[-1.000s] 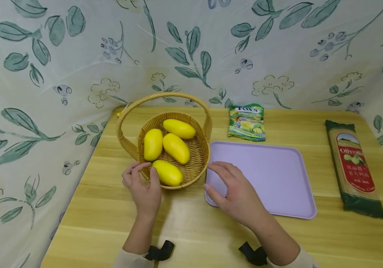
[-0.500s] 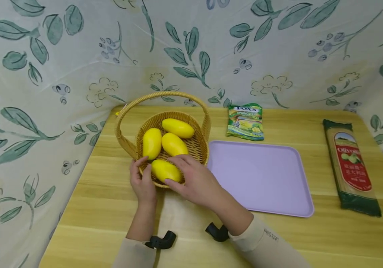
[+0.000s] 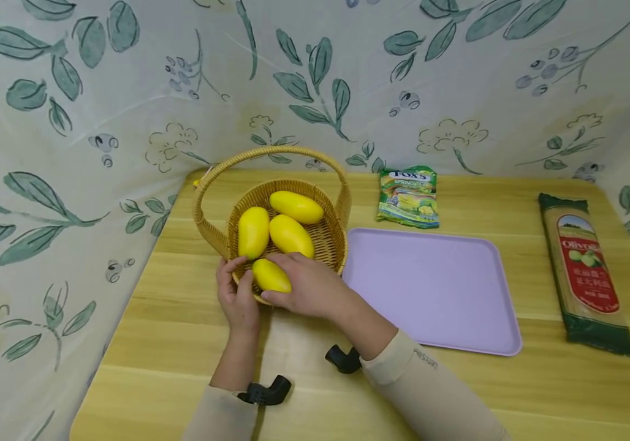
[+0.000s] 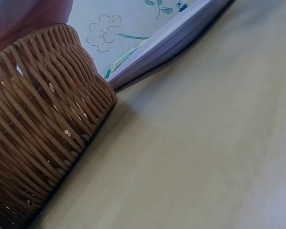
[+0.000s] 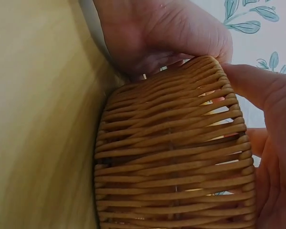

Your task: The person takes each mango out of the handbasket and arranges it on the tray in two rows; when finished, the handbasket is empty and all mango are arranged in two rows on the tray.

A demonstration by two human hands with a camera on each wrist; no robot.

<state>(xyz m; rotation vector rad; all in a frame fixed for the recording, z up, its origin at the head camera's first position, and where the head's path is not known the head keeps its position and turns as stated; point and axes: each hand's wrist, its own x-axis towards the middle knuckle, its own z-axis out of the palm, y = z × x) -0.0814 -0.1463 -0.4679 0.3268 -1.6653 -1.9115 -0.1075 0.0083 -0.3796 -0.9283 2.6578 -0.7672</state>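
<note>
Head view: between the hands, a yellow mango (image 3: pixel 271 277) lies inside a wicker basket (image 3: pixel 328 247). The right hand (image 3: pixel 309 285) grasps it; the left hand (image 3: pixel 241 309) grips the basket. The mango looks firm, slick, probably light; best held round its middle.

Left hand (image 3: pixel 240 301): fingers bent, thumb apart from index, gripping. Right hand (image 3: pixel 315 285) just right of it, back up, fingers and thumb curved toward each other, gripping. Left forearm (image 3: pixel 235 360) runs down from left hand; right forearm (image 3: pixel 369 323) slants down-right from right hand. Beige sleeves (image 3: pixel 431 392) behind both hands.
</note>
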